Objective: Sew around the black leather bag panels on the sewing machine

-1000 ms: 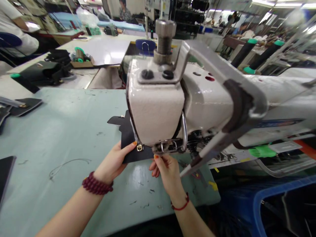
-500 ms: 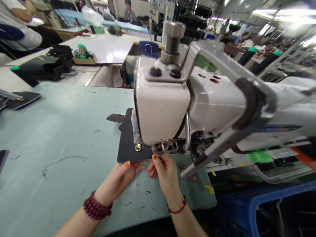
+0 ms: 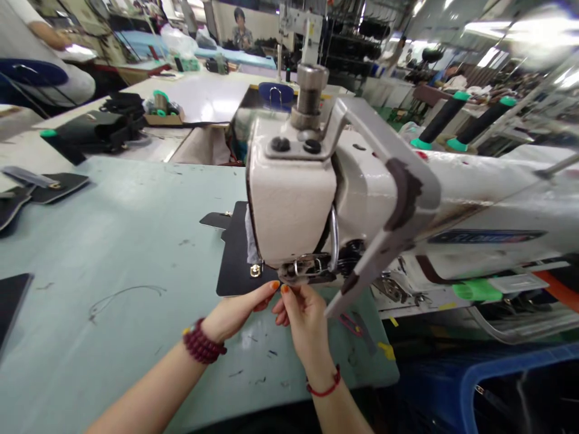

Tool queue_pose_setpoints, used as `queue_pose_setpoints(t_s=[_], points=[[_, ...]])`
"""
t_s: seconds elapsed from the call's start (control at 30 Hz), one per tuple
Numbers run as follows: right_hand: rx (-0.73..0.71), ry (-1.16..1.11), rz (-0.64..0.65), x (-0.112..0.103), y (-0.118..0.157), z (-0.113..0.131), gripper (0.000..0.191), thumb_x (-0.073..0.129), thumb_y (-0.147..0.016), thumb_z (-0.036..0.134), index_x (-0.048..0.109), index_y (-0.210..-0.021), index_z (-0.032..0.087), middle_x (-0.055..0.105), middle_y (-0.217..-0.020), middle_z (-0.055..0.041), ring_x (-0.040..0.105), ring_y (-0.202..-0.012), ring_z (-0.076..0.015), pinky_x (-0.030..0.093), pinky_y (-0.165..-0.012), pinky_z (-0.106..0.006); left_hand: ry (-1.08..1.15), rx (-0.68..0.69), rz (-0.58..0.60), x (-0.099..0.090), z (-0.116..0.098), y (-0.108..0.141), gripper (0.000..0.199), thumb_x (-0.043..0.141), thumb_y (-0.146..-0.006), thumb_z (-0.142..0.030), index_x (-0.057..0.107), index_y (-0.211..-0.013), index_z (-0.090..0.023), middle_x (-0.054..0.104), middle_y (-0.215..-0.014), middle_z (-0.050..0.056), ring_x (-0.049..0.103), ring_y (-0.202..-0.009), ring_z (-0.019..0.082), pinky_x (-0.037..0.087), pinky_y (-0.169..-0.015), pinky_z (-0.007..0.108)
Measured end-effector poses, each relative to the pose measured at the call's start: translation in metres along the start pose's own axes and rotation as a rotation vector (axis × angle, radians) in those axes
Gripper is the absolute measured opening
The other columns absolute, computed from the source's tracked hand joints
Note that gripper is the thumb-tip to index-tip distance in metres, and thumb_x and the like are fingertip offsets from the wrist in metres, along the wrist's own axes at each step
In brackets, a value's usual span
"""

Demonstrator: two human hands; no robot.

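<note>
Left hand [image 3: 235, 314], half open, touches the lower edge of a black leather panel [image 3: 237, 259] as right hand [image 3: 305, 325] closes on it, working near the presser foot [image 3: 307, 269] of a sewing machine [image 3: 289, 199]. The panel lies flat on a green table [image 3: 136, 241]. Cardboard tray [image 3: 163, 119] holds thread spools [image 3: 159, 102]; blue crate [image 3: 520, 357] sits lower right.

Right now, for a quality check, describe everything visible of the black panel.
The black panel is a flat, matte, leather-looking piece with a stepped outline and a narrower tab at its far end carrying a brass fitting. A brass buckle sits by its front edge. It lies flat on the green table, its right part under the sewing machine head, with grey fabric along the head's side. The left hand reaches its front edge.
</note>
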State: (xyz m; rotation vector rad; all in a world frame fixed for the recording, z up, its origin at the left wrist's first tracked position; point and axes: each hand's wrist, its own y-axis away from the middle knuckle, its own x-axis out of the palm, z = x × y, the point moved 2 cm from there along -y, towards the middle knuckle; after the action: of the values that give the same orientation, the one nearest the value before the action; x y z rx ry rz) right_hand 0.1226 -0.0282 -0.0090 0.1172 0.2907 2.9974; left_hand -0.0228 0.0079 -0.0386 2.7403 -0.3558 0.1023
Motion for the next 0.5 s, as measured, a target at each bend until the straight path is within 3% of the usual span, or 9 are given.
queue_pose_setpoints(t_s=[0.23,0.5], points=[[0.013,0.002,-0.022,0.0,-0.001,0.002,0.038,0.059,-0.088,0.048,0.059,-0.07,0.014,0.064,-0.057,-0.0025,0.057,-0.042,-0.0085,0.041,-0.044,-0.016,-0.084,-0.016,0.006,-0.003,0.006,-0.003,0.045,0.065,-0.084,-0.056,0.063,-0.064,-0.016,0.056,-0.063,0.002,0.048,-0.061,0.014,0.042,-0.06,0.027],[0.016,0.059,-0.077,0.003,-0.005,0.01,0.042,0.06,-0.088,0.047,0.058,-0.061,0.015,0.064,-0.052,-0.0035,0.058,-0.04,-0.0099,0.041,-0.042,-0.017,-0.035,0.053,0.013,0.003,-0.011,-0.005,0.043,0.072,-0.078,-0.054,0.063,-0.063,-0.015,0.053,-0.06,0.0,0.044,-0.062,0.012,0.038,-0.058,0.023]])
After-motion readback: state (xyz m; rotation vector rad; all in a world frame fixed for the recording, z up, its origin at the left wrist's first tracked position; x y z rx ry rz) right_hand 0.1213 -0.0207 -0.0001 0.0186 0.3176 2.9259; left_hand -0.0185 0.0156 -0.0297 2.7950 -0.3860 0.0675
